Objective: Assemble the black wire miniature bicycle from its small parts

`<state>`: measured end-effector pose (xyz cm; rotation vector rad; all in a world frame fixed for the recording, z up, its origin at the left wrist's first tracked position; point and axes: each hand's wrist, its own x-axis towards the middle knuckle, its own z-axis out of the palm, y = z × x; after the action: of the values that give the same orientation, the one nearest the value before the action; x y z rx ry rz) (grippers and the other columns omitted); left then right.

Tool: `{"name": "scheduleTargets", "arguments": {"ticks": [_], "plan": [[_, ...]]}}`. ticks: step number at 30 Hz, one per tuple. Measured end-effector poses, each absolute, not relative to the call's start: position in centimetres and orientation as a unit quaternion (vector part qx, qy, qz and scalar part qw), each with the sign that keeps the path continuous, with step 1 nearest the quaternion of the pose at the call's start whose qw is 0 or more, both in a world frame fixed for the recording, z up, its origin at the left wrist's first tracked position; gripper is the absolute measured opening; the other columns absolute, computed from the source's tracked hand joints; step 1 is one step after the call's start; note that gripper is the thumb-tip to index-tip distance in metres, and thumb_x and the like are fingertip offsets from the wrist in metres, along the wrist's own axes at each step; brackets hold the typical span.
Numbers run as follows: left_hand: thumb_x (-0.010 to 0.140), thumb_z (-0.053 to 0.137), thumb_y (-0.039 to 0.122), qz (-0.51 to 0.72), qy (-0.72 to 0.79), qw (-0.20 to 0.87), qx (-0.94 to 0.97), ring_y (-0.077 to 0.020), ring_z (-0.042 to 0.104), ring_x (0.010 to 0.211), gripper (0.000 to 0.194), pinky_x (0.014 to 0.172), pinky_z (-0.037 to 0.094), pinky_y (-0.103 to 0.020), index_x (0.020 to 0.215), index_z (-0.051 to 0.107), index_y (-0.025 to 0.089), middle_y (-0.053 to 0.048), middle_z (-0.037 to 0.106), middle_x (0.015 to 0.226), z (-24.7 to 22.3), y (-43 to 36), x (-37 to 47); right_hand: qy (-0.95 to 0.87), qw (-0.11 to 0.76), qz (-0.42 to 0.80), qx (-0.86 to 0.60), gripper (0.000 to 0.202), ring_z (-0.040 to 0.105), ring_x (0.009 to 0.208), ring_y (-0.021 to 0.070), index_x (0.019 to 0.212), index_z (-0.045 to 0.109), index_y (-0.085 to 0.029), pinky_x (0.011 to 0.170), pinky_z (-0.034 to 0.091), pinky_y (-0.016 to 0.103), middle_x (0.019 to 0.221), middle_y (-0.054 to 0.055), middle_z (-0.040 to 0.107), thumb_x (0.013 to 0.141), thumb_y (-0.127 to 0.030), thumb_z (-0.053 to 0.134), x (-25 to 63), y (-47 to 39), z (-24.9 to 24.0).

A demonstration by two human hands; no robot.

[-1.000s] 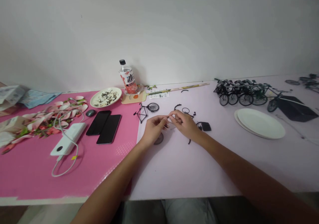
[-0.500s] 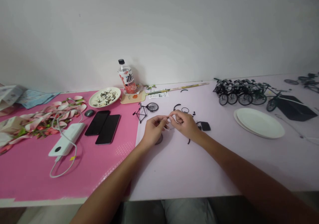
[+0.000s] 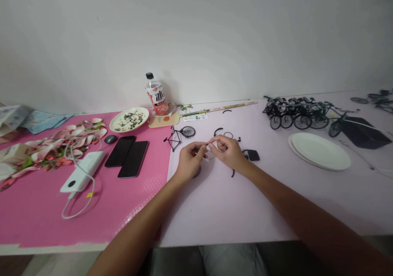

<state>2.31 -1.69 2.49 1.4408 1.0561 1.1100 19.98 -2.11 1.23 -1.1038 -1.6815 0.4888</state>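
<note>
Hands counted: two. The left hand [image 3: 190, 160] and right hand [image 3: 229, 151] meet low over the worktop [image 3: 215, 210], backs uppermost, forearms converging from the near edge. The fingers of each are closed in a pinch on one pale piece [image 3: 210, 153], located between the hands and too small to identify. One frame [image 3: 174, 140] and one wheel [image 3: 188, 131] lie beyond the left hand; another wheel is partly hidden beneath it. Two phones [image 3: 127, 157] overlap at left; two plates [image 3: 321, 151] overlap at right.
</note>
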Motion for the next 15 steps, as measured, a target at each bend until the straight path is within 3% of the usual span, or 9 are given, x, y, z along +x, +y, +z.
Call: {"name": "scheduleTargets", "arguments": {"ticks": [6,15], "plan": [[0.086,0.07,0.042,0.454,0.443,0.486,0.601,-0.0158,0.07,0.067,0.031,0.064,0.053,-0.026,0.099,0.078,0.014,-0.008,0.076,0.089,2.45,-1.83,2.32,-0.714,0.498,0.179,-0.458,0.011,0.032,0.051,0.011,0.089,0.069,-0.021,0.055,0.032,0.026,0.058,-0.008,0.032,0.091,-0.031,0.064,20.25,-1.99,1.01],[0.084,0.071,0.043,0.449,0.432,0.516,0.588,-0.0158,0.069,0.065,0.034,0.063,0.053,-0.027,0.101,0.075,0.014,-0.007,0.074,0.084,2.63,-1.79,2.4,-0.749,0.443,0.114,-0.48,0.013,0.042,0.052,0.0116,0.102,0.064,-0.022,0.059,0.038,0.024,0.062,-0.007,0.043,0.098,-0.033,0.056,20.27,-1.94,0.42]]}}
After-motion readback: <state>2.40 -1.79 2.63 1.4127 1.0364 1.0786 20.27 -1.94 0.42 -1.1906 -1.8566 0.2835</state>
